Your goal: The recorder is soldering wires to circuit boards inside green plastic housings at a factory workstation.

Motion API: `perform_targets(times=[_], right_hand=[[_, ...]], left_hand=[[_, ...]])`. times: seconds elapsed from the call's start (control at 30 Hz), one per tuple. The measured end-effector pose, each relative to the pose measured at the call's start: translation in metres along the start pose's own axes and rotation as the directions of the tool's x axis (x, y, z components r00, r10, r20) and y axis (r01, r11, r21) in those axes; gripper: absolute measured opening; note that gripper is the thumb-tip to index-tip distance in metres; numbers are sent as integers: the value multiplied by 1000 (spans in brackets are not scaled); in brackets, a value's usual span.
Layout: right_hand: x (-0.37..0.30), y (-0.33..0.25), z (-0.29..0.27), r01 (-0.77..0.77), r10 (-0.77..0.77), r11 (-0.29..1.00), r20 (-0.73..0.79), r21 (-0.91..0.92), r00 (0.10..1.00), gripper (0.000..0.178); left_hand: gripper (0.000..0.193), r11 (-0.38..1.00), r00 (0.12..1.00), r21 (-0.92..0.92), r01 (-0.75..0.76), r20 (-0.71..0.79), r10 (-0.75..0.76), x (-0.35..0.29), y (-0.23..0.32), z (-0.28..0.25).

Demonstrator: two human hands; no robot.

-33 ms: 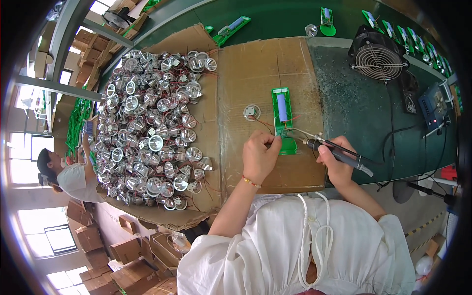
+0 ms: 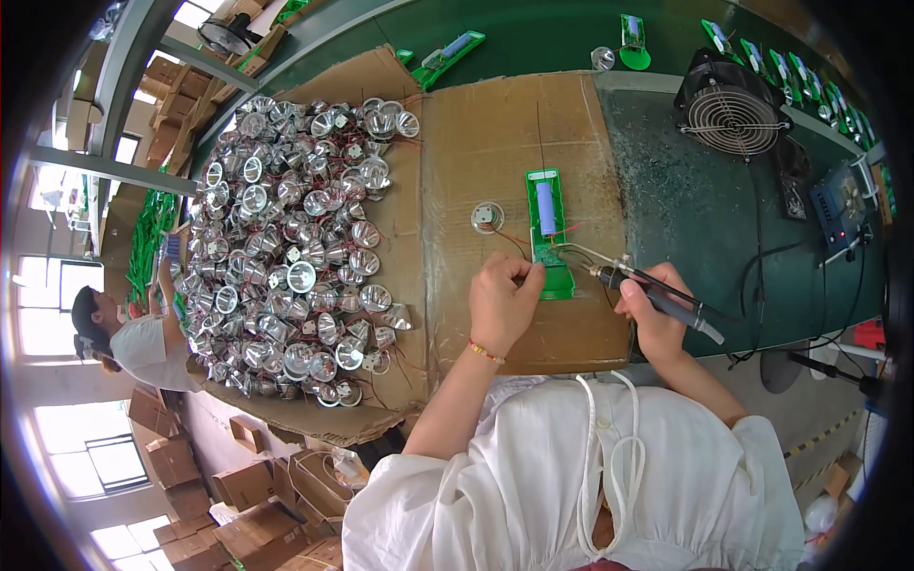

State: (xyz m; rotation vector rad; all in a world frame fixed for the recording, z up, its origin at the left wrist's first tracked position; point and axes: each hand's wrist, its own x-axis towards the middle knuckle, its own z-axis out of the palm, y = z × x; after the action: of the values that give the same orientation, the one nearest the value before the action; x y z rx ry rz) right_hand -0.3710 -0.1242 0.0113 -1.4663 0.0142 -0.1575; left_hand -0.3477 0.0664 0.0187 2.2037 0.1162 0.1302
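Note:
A green plastic housing (image 2: 561,285) lies on cardboard before me, with a lilac cylindrical battery (image 2: 546,208) and a small circuit board inside. My left hand (image 2: 506,297) is closed in a pinch at the housing's left edge, beside the board. Thin wires run into its fingers from a silver reflector cup (image 2: 487,218) lying face down to the left; the fingertips hide their ends. My right hand (image 2: 657,314) grips a soldering iron (image 2: 668,303) with a thin metal feed tube. Its tip reaches the board below the battery, where a red wire sticks out.
Many silver reflectors (image 2: 301,277) are heaped on the cardboard at left. A black fan (image 2: 731,116) and a blue control box (image 2: 843,211) stand at right, with cables between. More green housings (image 2: 633,55) line the far side. Another person (image 2: 143,343) works at far left.
The soldering iron's tip and feed tube have shifted very slightly at the board, and my right hand with them. My left hand keeps its place.

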Motion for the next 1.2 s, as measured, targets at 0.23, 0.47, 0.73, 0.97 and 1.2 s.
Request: perform_targets(times=[0.23, 0.47, 0.73, 0.97, 1.2], right_hand=[[-2, 1, -11, 53, -52, 998, -29, 18, 998, 14], [-7, 0, -18, 47, -46, 999, -31, 27, 998, 14], [-9, -3, -14, 9, -9, 1000, 19, 24, 1000, 15], [-8, 1, -10, 12, -8, 998, 72, -67, 997, 16], [-7, 8, -12, 53, -36, 987, 113, -150, 993, 16]], left_hand=[[15, 997, 996, 34, 65, 57, -67, 0, 1, -3], [12, 979, 992, -167, -117, 23, 122, -17, -10, -24], [8, 944, 943, 5, -331, 34, 331, -17, -9, -13], [10, 991, 990, 13, -134, 49, 134, -5, -5, 1], [12, 998, 997, -7, -62, 54, 62, 0, -9, 5]])
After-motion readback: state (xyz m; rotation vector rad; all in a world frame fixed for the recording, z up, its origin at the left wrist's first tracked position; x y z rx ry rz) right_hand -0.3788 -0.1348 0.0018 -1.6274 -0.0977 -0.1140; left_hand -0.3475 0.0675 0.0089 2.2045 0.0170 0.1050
